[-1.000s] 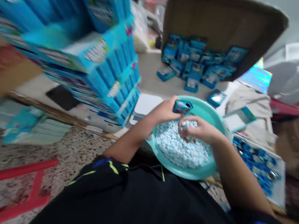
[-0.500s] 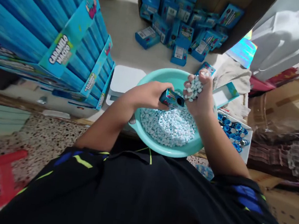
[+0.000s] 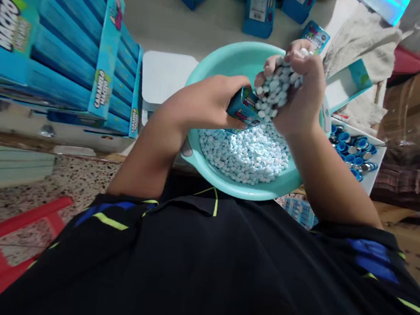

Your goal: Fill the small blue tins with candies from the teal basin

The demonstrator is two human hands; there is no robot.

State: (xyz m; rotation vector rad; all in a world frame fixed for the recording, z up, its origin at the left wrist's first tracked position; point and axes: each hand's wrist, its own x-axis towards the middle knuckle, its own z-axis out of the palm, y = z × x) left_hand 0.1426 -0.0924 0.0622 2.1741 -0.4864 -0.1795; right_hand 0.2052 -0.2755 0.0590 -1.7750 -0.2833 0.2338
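My left hand (image 3: pixel 216 100) is closed around a small blue candy box (image 3: pixel 245 108), tilted over the turquoise basin (image 3: pixel 221 60). Cupped in my right hand (image 3: pixel 303 95) is a heap of small white and pale-blue candies (image 3: pixel 278 89), right against the box's upper end. That end's opening is hidden by the candies. Below both hands, a bed of loose candies (image 3: pixel 244 154) covers the bottom of the basin.
A white scale (image 3: pixel 168 77) stands left of the basin, beside stacked blue display cartons (image 3: pixel 67 45). Several blue boxes (image 3: pixel 259 11) lie behind. To the right are an open box (image 3: pixel 349 85) and a white tray of blue caps (image 3: pixel 355 149). A red stool (image 3: pixel 13 251) stands on the floor.
My right hand has brought its candies up against the box in my left hand. The view has tipped down and moved closer, so the table's far side has slipped out of sight.
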